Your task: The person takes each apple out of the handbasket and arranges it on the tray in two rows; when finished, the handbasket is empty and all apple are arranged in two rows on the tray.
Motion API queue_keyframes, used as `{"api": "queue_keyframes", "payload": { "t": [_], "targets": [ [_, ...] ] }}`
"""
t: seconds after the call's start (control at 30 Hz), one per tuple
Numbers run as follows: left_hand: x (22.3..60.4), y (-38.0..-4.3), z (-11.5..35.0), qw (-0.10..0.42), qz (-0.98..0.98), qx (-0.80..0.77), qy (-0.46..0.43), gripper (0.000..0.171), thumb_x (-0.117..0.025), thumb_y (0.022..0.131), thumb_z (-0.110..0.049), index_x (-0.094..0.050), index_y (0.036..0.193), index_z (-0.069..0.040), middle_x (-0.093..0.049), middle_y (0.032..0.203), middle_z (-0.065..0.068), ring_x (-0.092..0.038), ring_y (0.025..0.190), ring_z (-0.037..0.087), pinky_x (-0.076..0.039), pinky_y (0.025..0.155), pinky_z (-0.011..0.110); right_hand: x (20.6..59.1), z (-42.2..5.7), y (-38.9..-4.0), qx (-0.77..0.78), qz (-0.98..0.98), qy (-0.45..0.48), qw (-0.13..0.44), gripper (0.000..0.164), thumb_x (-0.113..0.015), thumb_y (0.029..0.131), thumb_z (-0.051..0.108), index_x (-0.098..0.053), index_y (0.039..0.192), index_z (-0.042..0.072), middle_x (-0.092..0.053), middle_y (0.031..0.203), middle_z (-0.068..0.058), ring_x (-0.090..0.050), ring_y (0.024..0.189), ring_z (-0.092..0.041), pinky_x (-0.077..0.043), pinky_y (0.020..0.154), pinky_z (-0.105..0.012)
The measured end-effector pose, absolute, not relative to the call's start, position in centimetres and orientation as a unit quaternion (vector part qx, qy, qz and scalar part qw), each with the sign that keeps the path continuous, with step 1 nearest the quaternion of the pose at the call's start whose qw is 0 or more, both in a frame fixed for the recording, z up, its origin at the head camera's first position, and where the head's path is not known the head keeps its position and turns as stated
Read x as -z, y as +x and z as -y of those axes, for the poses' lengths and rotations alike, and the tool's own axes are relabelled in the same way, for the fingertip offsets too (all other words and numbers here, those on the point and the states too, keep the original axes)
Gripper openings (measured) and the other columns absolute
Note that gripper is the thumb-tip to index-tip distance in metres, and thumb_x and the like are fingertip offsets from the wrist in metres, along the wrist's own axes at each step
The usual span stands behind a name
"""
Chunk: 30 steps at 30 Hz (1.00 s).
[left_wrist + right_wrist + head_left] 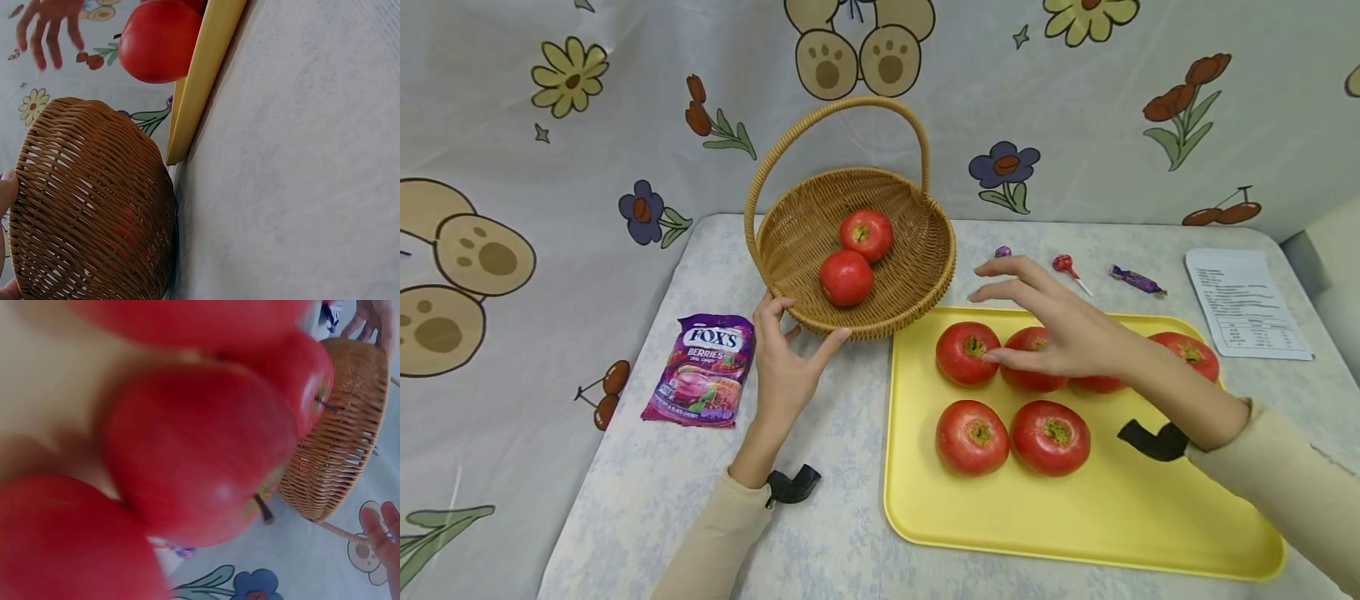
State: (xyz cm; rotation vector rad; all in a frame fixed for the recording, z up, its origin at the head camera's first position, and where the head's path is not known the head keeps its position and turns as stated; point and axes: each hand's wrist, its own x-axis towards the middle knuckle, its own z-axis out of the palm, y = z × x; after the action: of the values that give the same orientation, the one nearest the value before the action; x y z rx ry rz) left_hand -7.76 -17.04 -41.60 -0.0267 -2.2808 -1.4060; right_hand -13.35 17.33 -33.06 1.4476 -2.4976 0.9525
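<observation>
My left hand (786, 358) grips the near left rim of a wicker basket (917, 258), its thumb along the outer side. Two red apples (847, 279) lie inside the basket; through the weave, red shows in the left wrist view. To the right, my right hand (1063, 329) hovers over a yellow tray (992, 521) with its fingers spread and nothing held. Several red apples (972, 437) sit on this tray in two rows, the back row partly hidden by the right hand and forearm. In the right wrist view an apple (200, 450) fills the middle, close to the camera.
A purple bag of Fox's berry candy (703, 371) lies left of the basket. Behind the tray are a red lollipop (1063, 263), a purple wrapped candy (1137, 280) and a small purple sweet (1002, 251). A printed white packet (1247, 304) lies at the back right.
</observation>
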Motion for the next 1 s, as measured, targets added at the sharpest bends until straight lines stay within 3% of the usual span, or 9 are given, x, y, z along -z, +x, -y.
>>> {"api": "queue_keyframes", "payload": {
  "t": [0.27,0.53,0.77,1.0],
  "targets": [
    [41.6,-7.7,17.0,0.231,0.831,0.507,-0.007,0.075,-0.085,0.077,-0.034,-0.039,0.129,-0.006,-0.027,0.155,0.019,-0.038,0.138,0.026,-0.051,0.094,0.051,32.4,-12.5,-17.7,-0.329,0.796,0.508,0.020,0.057,-0.082,0.080,0.021,-0.056,0.131,0.017,-0.045,0.141,-0.007,-0.042,0.131,-0.023,-0.043,0.104,-0.043],
    [41.5,-7.8,17.2,0.227,0.835,0.502,0.001,0.075,-0.084,0.077,-0.036,-0.039,0.129,-0.009,-0.026,0.155,0.019,-0.037,0.139,0.024,-0.052,0.095,0.048,33.2,-7.7,-21.4,-0.307,0.796,0.521,-0.029,0.052,-0.077,0.085,0.027,-0.056,0.131,0.020,-0.044,0.139,-0.008,-0.042,0.129,-0.023,-0.040,0.107,-0.045],
    [41.6,-7.8,17.2,0.228,0.837,0.497,-0.004,0.075,-0.084,0.077,-0.036,-0.038,0.129,-0.007,-0.026,0.155,0.020,-0.038,0.139,0.030,-0.052,0.094,0.049,34.2,-4.7,-23.6,-0.261,0.811,0.517,-0.083,0.059,-0.078,0.084,0.028,-0.053,0.136,0.017,-0.038,0.144,-0.014,-0.039,0.132,-0.030,-0.039,0.107,-0.049],
    [41.7,-7.8,17.2,0.226,0.837,0.499,-0.007,0.074,-0.084,0.078,-0.035,-0.038,0.130,-0.007,-0.025,0.155,0.021,-0.038,0.139,0.031,-0.052,0.094,0.049,34.6,-2.1,-24.8,-0.237,0.817,0.512,-0.123,0.062,-0.078,0.084,0.030,-0.052,0.139,0.022,-0.034,0.146,-0.011,-0.038,0.132,-0.028,-0.040,0.107,-0.048]
  ]
}}
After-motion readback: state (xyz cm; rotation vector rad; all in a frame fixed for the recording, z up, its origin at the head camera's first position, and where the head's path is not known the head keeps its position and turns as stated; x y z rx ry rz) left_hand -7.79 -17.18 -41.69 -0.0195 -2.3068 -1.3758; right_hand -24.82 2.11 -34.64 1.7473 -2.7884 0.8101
